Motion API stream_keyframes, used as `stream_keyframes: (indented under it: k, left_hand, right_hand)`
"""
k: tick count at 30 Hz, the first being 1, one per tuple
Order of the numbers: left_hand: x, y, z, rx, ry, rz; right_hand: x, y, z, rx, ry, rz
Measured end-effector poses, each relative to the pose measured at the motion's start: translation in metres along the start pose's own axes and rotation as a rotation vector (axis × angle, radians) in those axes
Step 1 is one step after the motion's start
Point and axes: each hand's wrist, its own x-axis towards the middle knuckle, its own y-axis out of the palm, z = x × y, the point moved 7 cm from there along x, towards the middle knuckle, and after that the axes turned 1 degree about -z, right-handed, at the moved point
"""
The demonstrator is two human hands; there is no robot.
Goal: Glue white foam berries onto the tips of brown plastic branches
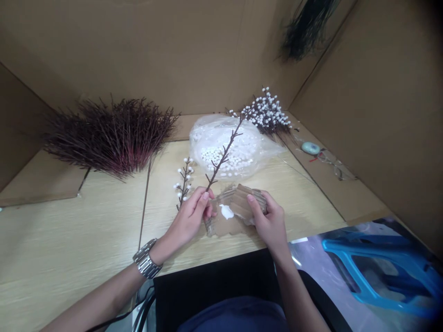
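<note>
Pinched in the left hand [196,210], a bare brown twig [224,155] is slanted before a clear bag [251,138] of white beads [211,154]; a corrugated cardboard piece [242,202] is clasped by the right hand [272,219] beside a white blob [226,211]; any lettering on the teal oval object [310,148] is unreadable

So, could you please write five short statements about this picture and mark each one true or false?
1. The left hand holds a brown twig, and the right hand holds a piece of cardboard. True.
2. The clear bag has white balls in it. True.
3. The bag is nearer to the person than the cardboard. False: it is farther away.
4. The right hand touches the bag. False: they are apart.
5. A metal watch is on the left wrist. True.
</note>
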Motion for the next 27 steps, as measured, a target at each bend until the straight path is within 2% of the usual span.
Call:
stream_keyframes:
  k: [5,9,15,21,27]
  left_hand:
    - [0.000,0.000,0.001,-0.008,-0.003,0.001]
    - [-0.001,0.000,0.002,-0.009,-0.003,0.002]
    - [-0.003,0.000,-0.002,-0.040,0.009,-0.014]
    - [-0.007,-0.004,-0.005,-0.151,0.021,-0.089]
    - [-0.014,0.007,0.001,-0.335,-0.064,-0.036]
  right_hand:
    - [0.000,-0.006,-0.003,0.079,0.037,-0.075]
    - [-0.001,-0.010,-0.011,0.225,0.117,-0.117]
    - [-0.002,0.000,-0.024,0.517,0.299,-0.035]
    - [0.006,0.005,-0.001,0.691,0.288,0.022]
    - [0.024,0.018,0.028,0.651,0.208,0.031]
